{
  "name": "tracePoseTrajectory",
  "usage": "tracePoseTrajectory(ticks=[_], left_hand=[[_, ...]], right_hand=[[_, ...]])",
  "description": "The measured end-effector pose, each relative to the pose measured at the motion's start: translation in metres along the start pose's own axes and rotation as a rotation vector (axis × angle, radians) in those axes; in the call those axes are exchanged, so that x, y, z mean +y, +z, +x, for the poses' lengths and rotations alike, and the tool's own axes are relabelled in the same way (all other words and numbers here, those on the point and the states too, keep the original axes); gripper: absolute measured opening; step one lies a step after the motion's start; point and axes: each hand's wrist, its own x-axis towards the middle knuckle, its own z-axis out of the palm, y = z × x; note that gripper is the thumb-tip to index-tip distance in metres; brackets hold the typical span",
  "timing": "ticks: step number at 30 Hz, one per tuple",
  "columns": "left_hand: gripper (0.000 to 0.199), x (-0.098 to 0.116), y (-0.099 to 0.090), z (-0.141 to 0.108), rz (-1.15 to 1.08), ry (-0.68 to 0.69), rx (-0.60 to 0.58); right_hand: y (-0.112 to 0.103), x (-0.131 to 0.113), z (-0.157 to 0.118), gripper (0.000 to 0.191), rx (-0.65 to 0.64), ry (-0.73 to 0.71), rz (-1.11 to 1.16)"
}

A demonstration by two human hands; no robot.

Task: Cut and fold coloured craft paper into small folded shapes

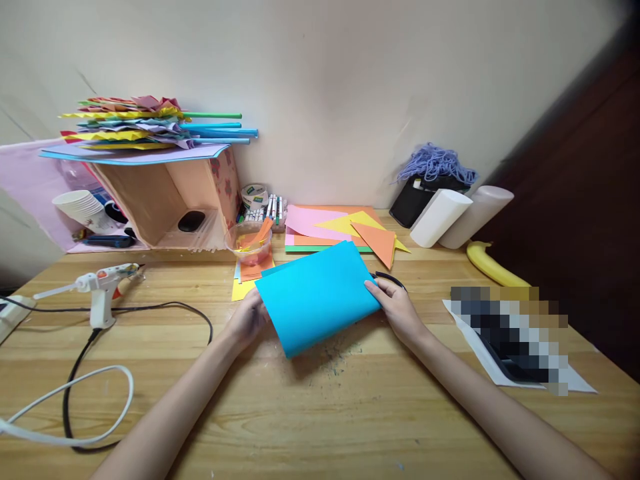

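Observation:
A sheet of bright blue paper, folded over along its near edge, is held up slightly tilted above the wooden table. My left hand grips its left side, with most of the fingers hidden behind the paper. On the right edge, my right hand pinches the sheet, thumb on the front face. Just behind my right hand lies a dark curved object, partly covered, perhaps a scissors handle. Small dark scraps are scattered on the table below the paper.
A glue gun with looping cables lies left. Behind stand an open box topped with paper flowers, a plastic bowl, and coloured paper sheets. To the right are white rolls, a banana and a blurred device.

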Motion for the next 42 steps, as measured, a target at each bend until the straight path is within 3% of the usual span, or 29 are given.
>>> tracePoseTrajectory(ticks=[3,8,13,18,21,23,28,32,35,38,42], left_hand=[[0.02,0.011,-0.007,-0.002,-0.054,-0.118,-0.036],[0.054,0.024,-0.003,-0.011,0.193,-0.345,-0.188],[0.05,0.018,0.011,-0.021,0.672,-0.278,-0.251],[0.038,0.009,0.016,-0.023,0.857,-0.193,-0.239],[0.037,0.003,0.017,-0.022,0.847,-0.174,-0.222],[0.038,-0.002,0.02,-0.022,0.785,-0.14,-0.179],[0.038,-0.012,0.031,-0.023,0.725,-0.018,-0.014],[0.04,-0.018,0.035,-0.025,0.646,0.022,0.029],[0.041,-0.021,0.035,-0.026,0.574,0.047,0.04],[0.043,-0.025,0.034,-0.026,0.561,-0.023,0.018],[0.044,-0.028,0.031,-0.024,0.559,-0.087,-0.038]], right_hand=[[-0.002,-0.004,0.001,0.028,-0.029,-0.002,-0.054],[-0.003,-0.008,-0.002,0.03,-0.165,-0.013,-0.183],[0.004,-0.012,-0.009,0.03,-0.215,-0.086,-0.25],[0.008,-0.012,-0.013,0.029,-0.118,-0.101,-0.235],[0.012,-0.011,-0.012,0.025,0.103,-0.119,-0.14],[0.017,-0.011,-0.014,0.035,0.191,-0.061,-0.003],[0.031,-0.017,-0.027,0.066,-0.071,0.288,0.25],[0.036,-0.024,-0.035,0.082,-0.04,0.349,0.33],[0.034,-0.024,-0.035,0.072,-0.112,0.347,0.399],[0.031,-0.022,-0.032,0.057,-0.212,0.324,0.398],[0.029,-0.018,-0.029,0.054,-0.173,0.28,0.34]])
